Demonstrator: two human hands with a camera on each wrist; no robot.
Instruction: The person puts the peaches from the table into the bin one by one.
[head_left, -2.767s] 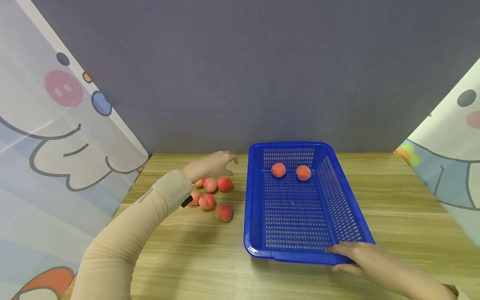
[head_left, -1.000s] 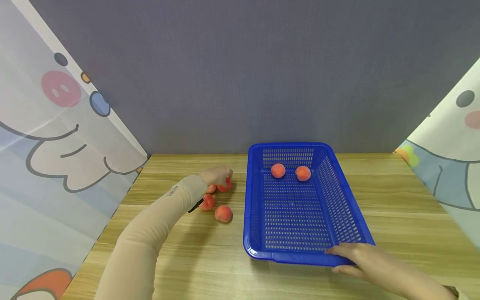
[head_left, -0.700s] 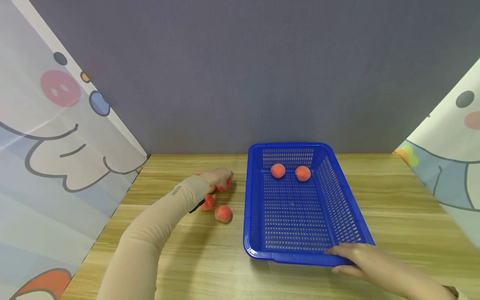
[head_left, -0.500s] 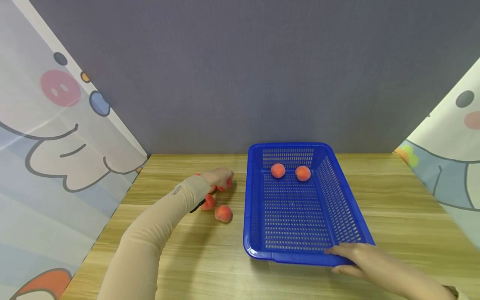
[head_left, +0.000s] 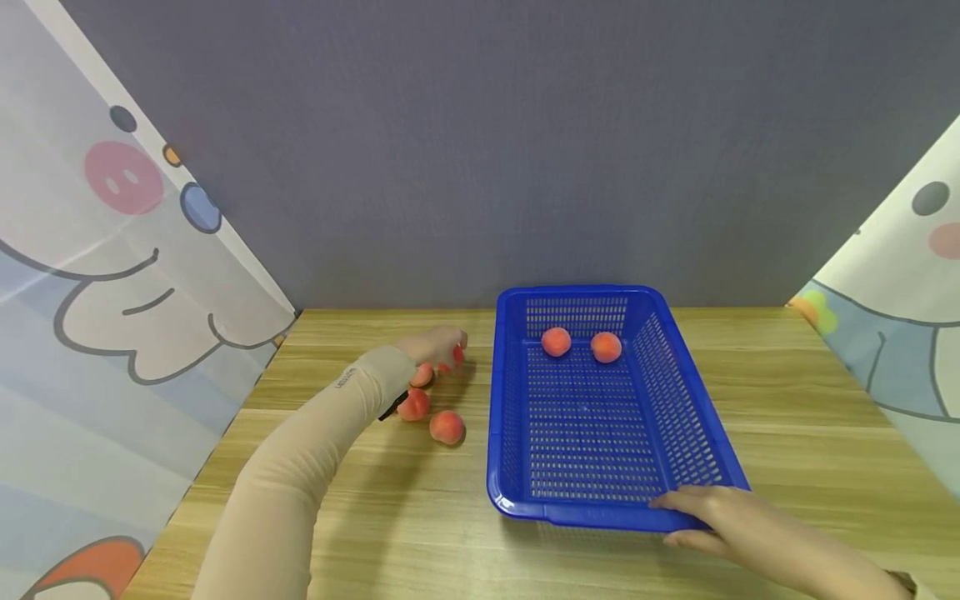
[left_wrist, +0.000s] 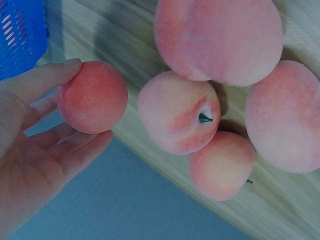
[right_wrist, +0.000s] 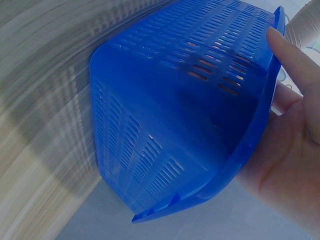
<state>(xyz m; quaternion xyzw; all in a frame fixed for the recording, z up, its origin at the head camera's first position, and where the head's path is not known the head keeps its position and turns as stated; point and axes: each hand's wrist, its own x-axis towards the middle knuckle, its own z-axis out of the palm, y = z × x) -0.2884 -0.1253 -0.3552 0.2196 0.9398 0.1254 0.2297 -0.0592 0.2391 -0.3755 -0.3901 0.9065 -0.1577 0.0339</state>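
Observation:
My left hand (head_left: pixel 433 343) pinches a red peach (left_wrist: pixel 94 97) between thumb and fingers, left of the basket in the head view. The left wrist view shows that peach apart from the pile, where a pale peach with a green stem (left_wrist: pixel 180 114) touches its neighbours. Closer to me on the table lie a peach (head_left: pixel 413 405) and another peach (head_left: pixel 447 427). My right hand (head_left: pixel 738 525) grips the near right corner of the blue plastic basket (head_left: pixel 600 512), thumb and fingers over its rim. Two peaches sit at the basket's far end, one of them the left peach (head_left: pixel 556 342).
The wooden table (head_left: pixel 390 533) meets a grey partition (head_left: pixel 480 167) at the back. Printed curtains hang on both sides, the left curtain (head_left: pixel 112 333) near my left sleeve. My left forearm covers part of the peach pile in the head view.
My left hand came down onto the pile, took hold of the peach nearest the basket, and has just risen slightly with it. The right hand and basket stayed put.

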